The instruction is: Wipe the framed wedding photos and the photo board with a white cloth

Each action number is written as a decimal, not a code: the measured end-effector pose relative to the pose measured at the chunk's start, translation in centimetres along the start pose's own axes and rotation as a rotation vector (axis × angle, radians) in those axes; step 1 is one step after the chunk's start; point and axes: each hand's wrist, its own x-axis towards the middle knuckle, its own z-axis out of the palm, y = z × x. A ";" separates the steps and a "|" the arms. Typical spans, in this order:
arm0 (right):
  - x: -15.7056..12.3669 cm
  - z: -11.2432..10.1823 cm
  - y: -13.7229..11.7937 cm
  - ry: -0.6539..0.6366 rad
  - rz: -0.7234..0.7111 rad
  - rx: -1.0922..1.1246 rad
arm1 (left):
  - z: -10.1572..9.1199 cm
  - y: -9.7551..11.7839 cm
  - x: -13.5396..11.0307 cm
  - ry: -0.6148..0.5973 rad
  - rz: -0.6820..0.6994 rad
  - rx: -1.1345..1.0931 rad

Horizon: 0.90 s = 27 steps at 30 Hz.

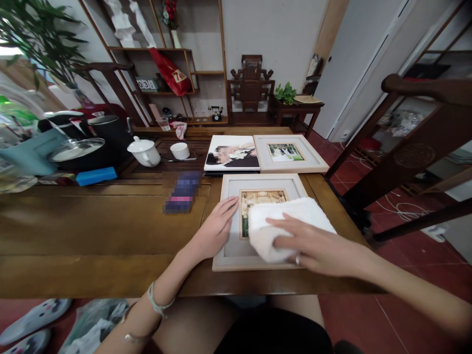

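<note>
White cloth (295, 211) lies beneath my right hand (311, 245), whose grip I cannot tell, at the nearer frame's (236, 248) four o'clock. My left hand (218, 225), fingers extended, touches nine o'clock. Beyond, at one o'clock, I note another frame (286, 152).

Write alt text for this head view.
A person's right hand presses a fluffy white cloth onto a pale wooden picture frame, the left hand resting along its left edge. Beyond it on the brown wooden table lie another pale wooden frame and a rectangular photo panel.
</note>
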 end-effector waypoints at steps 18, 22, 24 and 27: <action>3.8 1.6 10.1 0.331 0.117 -0.351 | -0.1 -0.1 -0.1 -0.026 0.005 -0.001; 5.0 0.8 11.2 0.278 0.143 -0.274 | -0.1 -0.1 -0.1 -0.018 0.017 -0.006; 4.9 0.5 10.3 0.235 0.131 -0.247 | -0.1 -0.1 -0.1 -0.021 0.016 -0.001; 3.9 0.3 7.2 0.153 0.114 -0.206 | -0.1 -0.1 0.0 -0.017 0.017 0.012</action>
